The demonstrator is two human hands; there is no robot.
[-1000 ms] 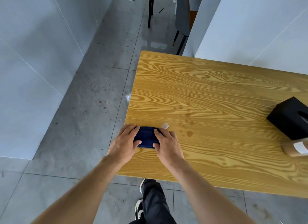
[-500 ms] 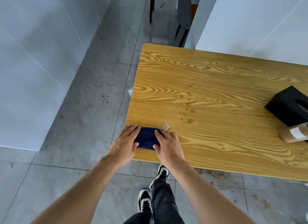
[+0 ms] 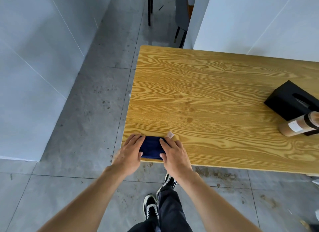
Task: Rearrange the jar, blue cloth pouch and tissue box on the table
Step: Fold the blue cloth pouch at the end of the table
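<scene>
A dark blue cloth pouch (image 3: pixel 151 149) lies flat at the near left corner of the wooden table (image 3: pixel 215 86), with a small pale tag (image 3: pixel 170 134) at its far right corner. My left hand (image 3: pixel 128 152) grips the pouch's left side and my right hand (image 3: pixel 174 154) grips its right side, thumbs on its near edge. A black tissue box (image 3: pixel 290 102) sits at the table's right edge of view. A brown jar (image 3: pixel 298 124) with a white label lies on its side just in front of the box, touching it.
The table's left and near edges run beside a grey tiled floor. A grey wall panel stands to the left and a white wall behind the table. Dark chair legs (image 3: pixel 149 7) stand on the floor beyond. My shoes (image 3: pixel 151 207) are below the near edge.
Both hands stay on the pouch, which now sits closer to the table's near edge. The view has shifted back, showing more floor and the jar more fully.
</scene>
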